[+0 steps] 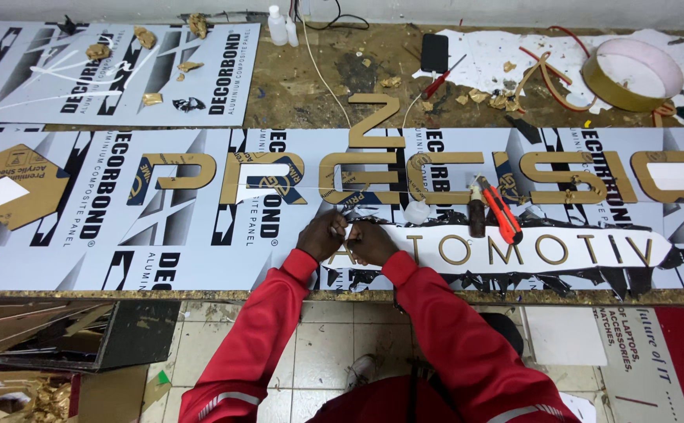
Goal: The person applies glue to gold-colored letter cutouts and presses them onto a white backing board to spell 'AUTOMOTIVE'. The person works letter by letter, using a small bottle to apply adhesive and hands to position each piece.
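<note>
small gold letter under both hands' fingers

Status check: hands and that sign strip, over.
Left hand and right hand together, pinching at the left end of the white strip with small gold letters. Red utility knife lies beside, clear.

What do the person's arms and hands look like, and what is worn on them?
Both arms are covered by long red sleeves of a smooth jacket, with ribbed red cuffs at the wrists. Pale stripes mark each sleeve near the upper arm, at the bottom of the picture. The left hand and right hand are bare: no gloves. No watch or rings are visible.
</note>
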